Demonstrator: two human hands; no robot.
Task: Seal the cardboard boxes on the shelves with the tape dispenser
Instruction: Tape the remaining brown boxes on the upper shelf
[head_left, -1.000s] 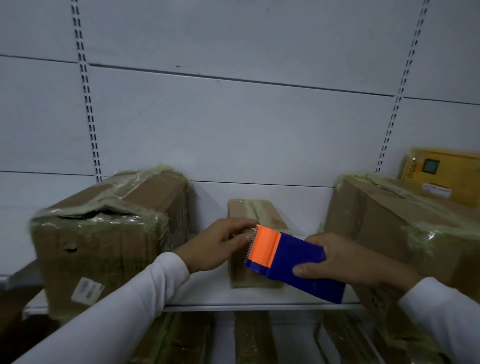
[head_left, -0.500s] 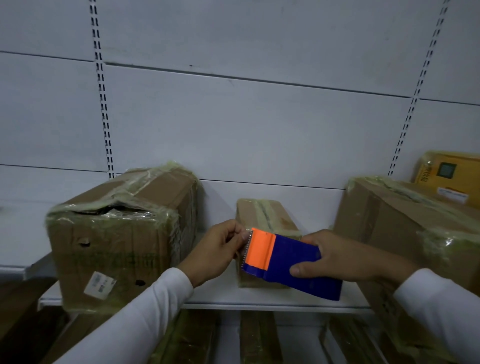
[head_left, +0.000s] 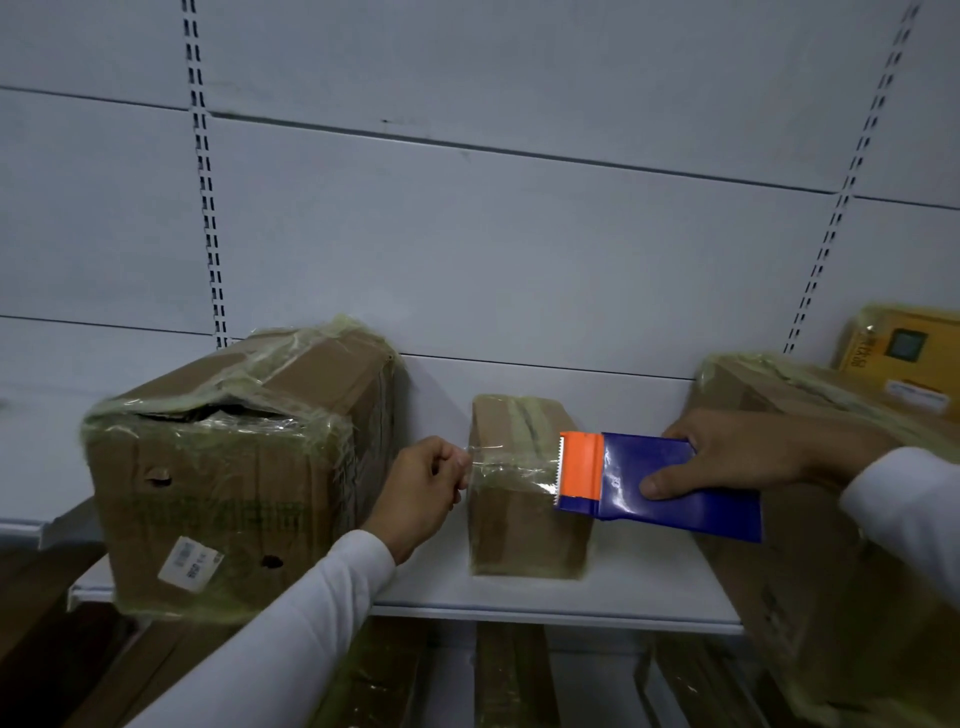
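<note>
My right hand (head_left: 748, 457) grips a blue tape dispenser (head_left: 670, 488) with an orange toothed head, held in front of a small cardboard box (head_left: 519, 535) on the white shelf (head_left: 545, 608). A strip of clear tape (head_left: 511, 467) stretches from the dispenser's teeth leftward across the small box's front top edge. My left hand (head_left: 423, 493) pinches the free end of that tape just left of the box. A large taped cardboard box (head_left: 228, 478) stands to the left, another large box (head_left: 831, 571) to the right.
A yellow package (head_left: 904, 358) sits behind the right box against the white slotted back wall. Below the shelf lie several more taped cartons (head_left: 509, 675). Narrow gaps separate the small box from its big neighbours.
My hands have moved apart: the left drew the tape end leftward and the dispenser shifted right, so a strip now spans the small box's front. The view also shifted.
</note>
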